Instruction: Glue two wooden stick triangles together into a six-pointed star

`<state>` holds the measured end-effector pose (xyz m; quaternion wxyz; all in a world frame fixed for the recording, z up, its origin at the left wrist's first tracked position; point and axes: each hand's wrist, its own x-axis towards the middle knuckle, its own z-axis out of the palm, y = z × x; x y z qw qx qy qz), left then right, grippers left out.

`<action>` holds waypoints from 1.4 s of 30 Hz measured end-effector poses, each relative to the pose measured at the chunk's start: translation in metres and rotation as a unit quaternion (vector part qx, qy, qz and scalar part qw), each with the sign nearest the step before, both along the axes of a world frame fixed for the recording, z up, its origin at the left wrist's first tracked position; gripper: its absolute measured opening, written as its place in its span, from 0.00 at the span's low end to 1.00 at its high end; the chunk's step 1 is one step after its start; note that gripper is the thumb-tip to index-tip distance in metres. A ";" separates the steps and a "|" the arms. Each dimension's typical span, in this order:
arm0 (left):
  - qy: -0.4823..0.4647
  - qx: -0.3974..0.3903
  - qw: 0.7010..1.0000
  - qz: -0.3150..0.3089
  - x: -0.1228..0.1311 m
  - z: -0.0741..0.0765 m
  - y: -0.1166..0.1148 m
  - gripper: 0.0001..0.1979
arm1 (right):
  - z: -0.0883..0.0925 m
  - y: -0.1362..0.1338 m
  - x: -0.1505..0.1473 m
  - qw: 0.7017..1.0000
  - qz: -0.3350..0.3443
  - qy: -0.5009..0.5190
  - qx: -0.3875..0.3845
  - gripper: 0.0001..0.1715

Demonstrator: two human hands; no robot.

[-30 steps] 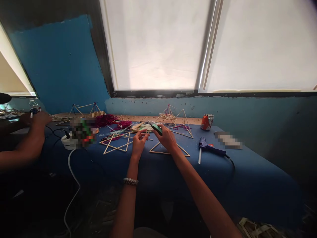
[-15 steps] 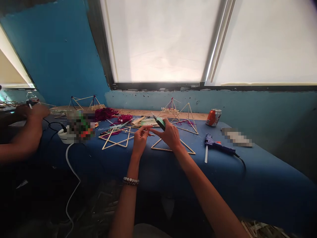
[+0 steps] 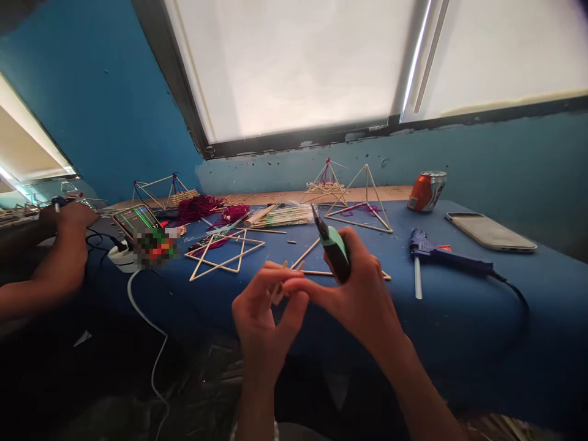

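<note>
My right hand [image 3: 362,294] grips small pliers [image 3: 333,248] with a mint-green handle and a dark nose pointing up. My left hand [image 3: 264,312] pinches a short pale wooden stick piece [image 3: 278,292] between its fingertips, close to my right fingers. Both hands are raised above the blue cloth-covered table [image 3: 459,306]. A flat triangle of thin wooden sticks [image 3: 316,260] lies beneath them, partly hidden by my right hand.
Stick pyramids [image 3: 365,202] and a star-shaped stick frame [image 3: 225,257] stand about, with purple yarn [image 3: 197,208], a stick bundle [image 3: 280,215], a glue gun [image 3: 441,257], a soda can [image 3: 426,191] and a phone [image 3: 489,231]. A co-worker's hand [image 3: 68,217] rests at far left.
My hands have risen toward the camera, and the pliers now point upward. The whole view has tilted and shifted, bringing the table nearer.
</note>
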<state>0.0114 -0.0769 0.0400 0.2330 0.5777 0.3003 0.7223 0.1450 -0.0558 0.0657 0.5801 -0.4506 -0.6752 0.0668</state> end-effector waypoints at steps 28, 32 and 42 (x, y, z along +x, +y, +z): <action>-0.105 -0.110 0.987 0.047 0.036 0.014 -0.050 0.02 | -0.010 -0.065 0.007 0.996 -0.062 -0.040 -0.044 0.19; -0.125 -0.097 0.986 0.053 0.026 0.014 -0.015 0.07 | -0.001 -0.040 0.003 0.993 -0.071 -0.087 -0.040 0.21; 0.017 -0.107 0.987 0.122 -0.004 0.006 0.113 0.15 | 0.009 0.089 0.010 0.968 0.188 0.100 -0.132 0.20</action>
